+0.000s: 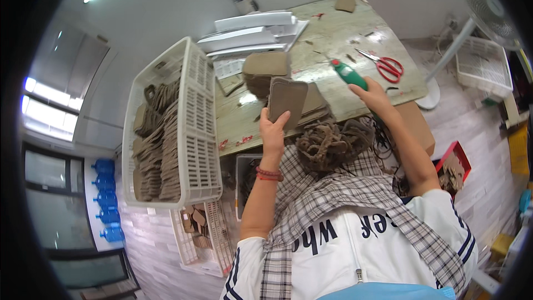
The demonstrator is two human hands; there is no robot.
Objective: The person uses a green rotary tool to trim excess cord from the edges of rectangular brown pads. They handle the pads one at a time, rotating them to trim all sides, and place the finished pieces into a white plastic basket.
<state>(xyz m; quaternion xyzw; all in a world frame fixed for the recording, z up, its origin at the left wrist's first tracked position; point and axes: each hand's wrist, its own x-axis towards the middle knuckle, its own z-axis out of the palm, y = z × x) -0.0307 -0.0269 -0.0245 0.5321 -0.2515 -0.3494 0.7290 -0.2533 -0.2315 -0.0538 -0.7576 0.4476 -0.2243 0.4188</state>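
Note:
My left hand [273, 133] grips a flat brown fabric piece [287, 100] with rounded corners, held upright above the table's near edge with the thumb across its face. Behind it stands a stack of similar brown pieces [266, 65], and more flat pieces [314, 105] lie just to its right. My right hand [373, 95] is wrapped round a green-handled tool [350, 74] with a red collar and a thin metal tip pointing away from me. The tool is apart from the fabric piece. A bundle of brown strips [333, 143] rests on my lap.
Red-handled scissors [388, 69] lie right of the tool on the worn table [311, 28]. A tall white crate [200, 128] full of brown pieces stands at the left, with paper stacks [250, 36] behind. A fan [491, 5] stands at the far right.

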